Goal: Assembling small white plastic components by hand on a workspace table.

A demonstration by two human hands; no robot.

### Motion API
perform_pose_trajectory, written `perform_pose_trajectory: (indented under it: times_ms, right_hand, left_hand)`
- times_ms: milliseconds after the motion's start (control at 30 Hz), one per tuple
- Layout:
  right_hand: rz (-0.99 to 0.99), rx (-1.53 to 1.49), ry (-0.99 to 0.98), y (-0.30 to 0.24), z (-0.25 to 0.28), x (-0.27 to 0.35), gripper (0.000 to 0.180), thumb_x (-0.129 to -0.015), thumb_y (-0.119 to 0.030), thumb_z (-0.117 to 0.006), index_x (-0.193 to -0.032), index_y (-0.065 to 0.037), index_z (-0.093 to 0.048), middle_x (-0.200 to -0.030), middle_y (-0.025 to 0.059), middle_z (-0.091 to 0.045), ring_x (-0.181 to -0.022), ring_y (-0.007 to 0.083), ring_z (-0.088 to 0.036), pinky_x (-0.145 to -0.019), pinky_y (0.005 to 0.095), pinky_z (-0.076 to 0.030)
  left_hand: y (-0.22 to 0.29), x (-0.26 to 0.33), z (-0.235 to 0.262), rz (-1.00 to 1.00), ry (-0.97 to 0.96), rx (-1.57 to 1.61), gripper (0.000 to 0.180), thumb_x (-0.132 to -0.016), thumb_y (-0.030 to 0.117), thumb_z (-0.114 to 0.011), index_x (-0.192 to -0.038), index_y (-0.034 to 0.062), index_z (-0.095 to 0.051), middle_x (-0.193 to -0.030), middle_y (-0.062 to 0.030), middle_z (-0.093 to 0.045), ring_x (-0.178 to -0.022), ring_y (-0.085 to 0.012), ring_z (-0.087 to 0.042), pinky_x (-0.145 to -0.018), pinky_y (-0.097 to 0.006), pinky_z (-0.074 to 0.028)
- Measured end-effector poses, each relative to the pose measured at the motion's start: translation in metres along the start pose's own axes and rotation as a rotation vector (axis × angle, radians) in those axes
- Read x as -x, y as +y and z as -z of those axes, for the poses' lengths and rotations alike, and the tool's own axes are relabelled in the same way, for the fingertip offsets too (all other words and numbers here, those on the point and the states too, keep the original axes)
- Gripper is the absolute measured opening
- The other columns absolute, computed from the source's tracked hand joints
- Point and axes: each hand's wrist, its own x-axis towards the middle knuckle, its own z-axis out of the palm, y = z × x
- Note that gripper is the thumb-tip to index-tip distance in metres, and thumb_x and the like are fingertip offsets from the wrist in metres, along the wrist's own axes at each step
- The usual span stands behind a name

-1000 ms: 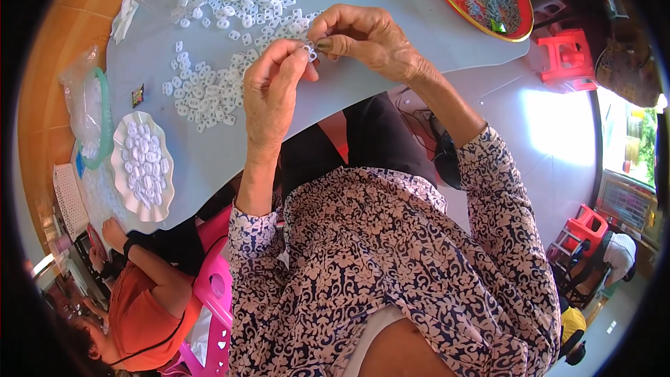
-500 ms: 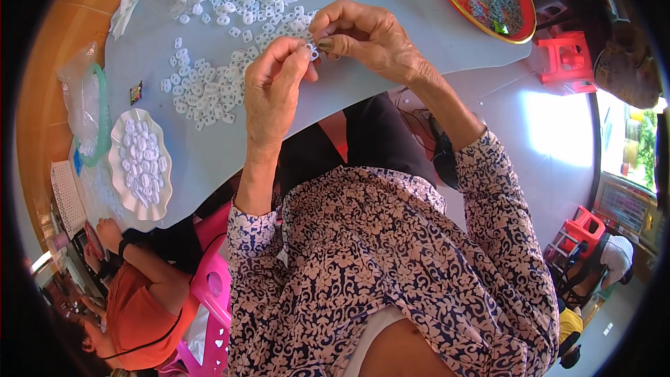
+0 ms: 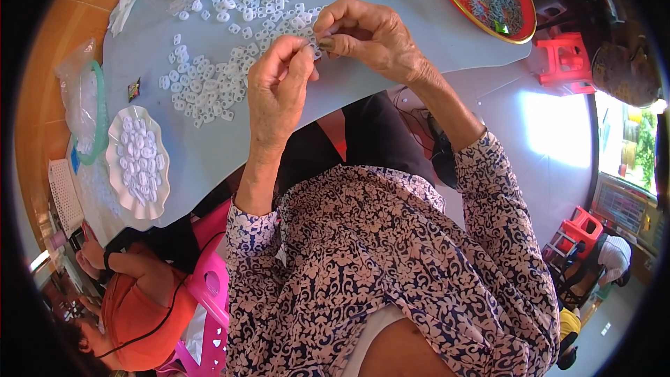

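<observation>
Above the grey table (image 3: 391,0), my left hand (image 3: 279,91) pinches a small white plastic piece (image 3: 317,52) between thumb and forefinger. The piece is mostly hidden by the fingertips. My right hand (image 3: 370,36) meets it from the right, thumb and forefinger pinched together close to the piece. Whatever those right fingertips hold is too small to make out. Just beyond and left of my hands lies a loose spread of the same white plastic pieces (image 3: 209,87), some oval and some squarish with a hole.
A wavy-edged white dish (image 3: 159,192) of white pieces sits at the left. A red-rimmed round tray (image 3: 525,21) holds many small grey metal-looking bits at the far right. Clear bags and a green ring (image 3: 101,132) lie at the left edge. A person in orange (image 3: 146,321) sits nearby.
My left hand has shifted slightly right, and the white piece is now more covered by the fingers. My right hand has barely moved. The person in orange has moved their arms.
</observation>
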Motion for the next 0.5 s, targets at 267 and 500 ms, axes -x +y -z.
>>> perform_pose_trajectory:
  times_ms: [267,500]
  right_hand:
    - [0.0,-0.023,0.02,0.0,-0.002,-0.001,0.014,-0.085,0.002,-0.061,-0.099,-0.001,-0.06,-0.087,0.0028,-0.063,-0.08,0.0083,-0.06,-0.076,0.0229,-0.05]
    - [0.01,-0.036,-0.001,0.006,-0.003,-0.002,0.015,-0.085,0.003,-0.06,-0.099,0.0,-0.06,-0.089,0.003,-0.063,-0.081,0.0085,-0.059,-0.077,0.0232,-0.05]
  left_hand:
    - [-0.002,-0.003,0.001,0.06,0.017,0.122,0.016,-0.09,0.017,-0.056,-0.086,0.0017,-0.059,-0.068,0.0014,-0.053,-0.062,-0.0043,-0.046,-0.056,-0.02,-0.035]
    - [-0.006,-0.003,0.008,0.09,-0.016,0.125,0.019,-0.089,0.018,-0.055,-0.089,-0.0004,-0.061,-0.072,-0.0004,-0.052,-0.068,-0.0071,-0.045,-0.064,-0.021,-0.036]
